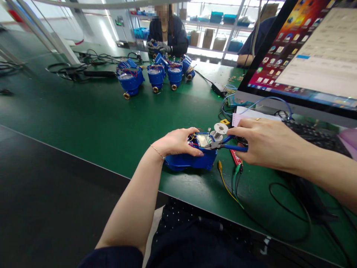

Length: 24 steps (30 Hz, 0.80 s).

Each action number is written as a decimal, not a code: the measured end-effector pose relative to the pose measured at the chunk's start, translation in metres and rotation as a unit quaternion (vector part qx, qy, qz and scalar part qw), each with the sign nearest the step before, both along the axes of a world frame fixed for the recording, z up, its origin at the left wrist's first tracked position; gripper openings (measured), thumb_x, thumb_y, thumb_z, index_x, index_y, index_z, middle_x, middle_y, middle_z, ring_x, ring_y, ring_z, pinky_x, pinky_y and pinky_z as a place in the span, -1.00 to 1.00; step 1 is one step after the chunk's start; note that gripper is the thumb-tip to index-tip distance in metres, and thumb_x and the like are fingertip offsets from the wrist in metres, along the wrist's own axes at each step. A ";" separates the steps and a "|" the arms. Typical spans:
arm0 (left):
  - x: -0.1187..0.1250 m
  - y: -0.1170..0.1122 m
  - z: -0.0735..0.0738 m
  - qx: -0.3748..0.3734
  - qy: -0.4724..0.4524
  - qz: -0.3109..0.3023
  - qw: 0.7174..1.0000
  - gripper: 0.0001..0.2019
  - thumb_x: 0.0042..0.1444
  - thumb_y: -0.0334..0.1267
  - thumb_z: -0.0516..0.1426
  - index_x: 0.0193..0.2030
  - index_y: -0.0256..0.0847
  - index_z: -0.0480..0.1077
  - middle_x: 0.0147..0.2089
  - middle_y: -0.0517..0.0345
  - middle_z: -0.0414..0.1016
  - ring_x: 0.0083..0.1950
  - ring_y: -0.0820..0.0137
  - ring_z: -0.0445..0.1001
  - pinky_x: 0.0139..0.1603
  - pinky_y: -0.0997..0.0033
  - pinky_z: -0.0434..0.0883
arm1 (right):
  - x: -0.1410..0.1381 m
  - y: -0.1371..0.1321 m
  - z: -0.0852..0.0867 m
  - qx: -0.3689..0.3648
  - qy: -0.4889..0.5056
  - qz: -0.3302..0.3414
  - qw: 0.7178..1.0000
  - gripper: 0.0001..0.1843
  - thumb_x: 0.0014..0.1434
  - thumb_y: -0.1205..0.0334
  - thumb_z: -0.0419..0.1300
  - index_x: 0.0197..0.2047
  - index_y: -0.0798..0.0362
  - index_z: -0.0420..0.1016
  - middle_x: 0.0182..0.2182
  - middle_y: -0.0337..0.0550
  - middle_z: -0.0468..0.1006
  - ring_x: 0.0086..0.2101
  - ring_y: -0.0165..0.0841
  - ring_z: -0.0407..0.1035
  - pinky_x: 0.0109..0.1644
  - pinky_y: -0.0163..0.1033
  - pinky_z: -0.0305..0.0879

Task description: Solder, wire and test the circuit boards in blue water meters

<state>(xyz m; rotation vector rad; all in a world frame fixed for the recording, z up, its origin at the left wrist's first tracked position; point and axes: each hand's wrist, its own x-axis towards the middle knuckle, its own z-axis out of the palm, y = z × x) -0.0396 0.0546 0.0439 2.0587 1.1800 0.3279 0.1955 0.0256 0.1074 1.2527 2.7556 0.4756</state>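
My left hand [181, 142] is wrapped over a blue water meter [192, 162] lying on the green table near its front edge. The meter's top is open, showing a circuit board [204, 140] with thin red and yellow wires. In my right hand [258, 143] is a pair of blue-handled cutting pliers [234, 147]; their jaws reach the board's right edge, and I cannot make out what lies between them. Just behind the pliers stands a spool of solder wire [221, 128].
Several blue meters [174, 76] stand toward the back. A monitor [306, 56] and keyboard [315, 136] occupy the right. Clip leads [223, 178] trail near the front edge. A gloved co-worker [167, 33] sits opposite. Black cables [69, 70] lie at the far left.
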 end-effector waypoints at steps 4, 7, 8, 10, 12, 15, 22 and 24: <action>0.001 0.000 -0.002 0.002 -0.006 -0.002 1.000 -0.23 -0.21 0.05 0.30 0.17 -0.08 0.20 0.04 0.05 0.43 0.01 0.17 0.41 0.04 0.21 0.34 | -0.001 -0.001 0.001 -0.004 -0.006 0.003 1.000 -0.67 0.01 0.20 0.15 -0.12 0.00 0.48 -0.29 -0.08 0.50 -0.32 -0.23 0.39 -0.32 -0.18 0.24; 0.000 0.001 -0.003 0.002 -0.009 -0.001 1.000 -0.22 -0.22 0.06 0.29 0.17 -0.08 0.20 0.04 0.05 0.43 0.01 0.16 0.41 0.05 0.21 0.33 | -0.002 -0.001 0.001 -0.004 -0.006 0.001 1.000 -0.68 0.01 0.23 0.16 -0.12 0.01 0.49 -0.30 -0.07 0.50 -0.32 -0.23 0.39 -0.32 -0.18 0.25; 0.000 0.001 -0.002 0.002 -0.009 0.000 1.000 -0.22 -0.22 0.06 0.30 0.17 -0.08 0.19 0.04 0.05 0.43 0.01 0.16 0.40 0.05 0.21 0.33 | -0.002 -0.001 0.001 -0.005 -0.006 0.001 1.000 -0.68 0.01 0.24 0.17 -0.12 0.01 0.49 -0.31 -0.06 0.50 -0.32 -0.22 0.39 -0.32 -0.18 0.25; 0.000 0.001 -0.002 0.001 -0.008 0.002 1.000 -0.22 -0.22 0.06 0.30 0.18 -0.08 0.19 0.04 0.05 0.43 0.01 0.16 0.40 0.05 0.21 0.33 | -0.002 0.000 0.001 -0.006 -0.007 -0.002 1.000 -0.67 0.01 0.23 0.17 -0.11 0.01 0.49 -0.30 -0.08 0.49 -0.32 -0.23 0.40 -0.33 -0.18 0.25; 0.000 0.000 -0.001 0.000 -0.007 0.002 1.000 -0.22 -0.22 0.06 0.30 0.18 -0.08 0.20 0.04 0.06 0.43 0.01 0.16 0.41 0.06 0.21 0.33 | -0.002 0.001 0.000 -0.010 -0.009 -0.003 1.000 -0.66 0.01 0.20 0.17 -0.10 -0.01 0.48 -0.31 -0.11 0.49 -0.32 -0.24 0.40 -0.33 -0.19 0.25; 0.000 0.000 0.000 -0.001 -0.009 0.003 1.000 -0.22 -0.22 0.05 0.30 0.18 -0.07 0.20 0.04 0.07 0.43 0.01 0.16 0.41 0.06 0.21 0.33 | -0.004 0.002 0.001 -0.020 -0.017 -0.004 1.000 -0.67 0.02 0.18 0.17 -0.10 0.01 0.49 -0.31 -0.11 0.49 -0.31 -0.25 0.39 -0.32 -0.21 0.24; 0.000 0.000 -0.001 0.001 -0.006 0.003 1.000 -0.22 -0.22 0.04 0.30 0.18 -0.08 0.20 0.04 0.05 0.43 0.01 0.15 0.41 0.05 0.20 0.33 | -0.006 0.002 0.004 0.001 -0.039 0.030 0.999 -0.69 -0.03 0.23 0.19 -0.16 0.02 0.52 -0.38 -0.09 0.49 -0.35 -0.24 0.37 -0.29 -0.17 0.23; 0.000 0.000 -0.001 0.002 -0.005 0.004 1.000 -0.22 -0.22 0.05 0.30 0.18 -0.08 0.20 0.05 0.05 0.43 0.02 0.15 0.40 0.06 0.20 0.33 | -0.005 0.005 0.004 0.018 -0.055 0.047 0.997 -0.69 -0.04 0.22 0.19 -0.17 0.02 0.52 -0.39 -0.09 0.48 -0.36 -0.23 0.36 -0.27 -0.16 0.23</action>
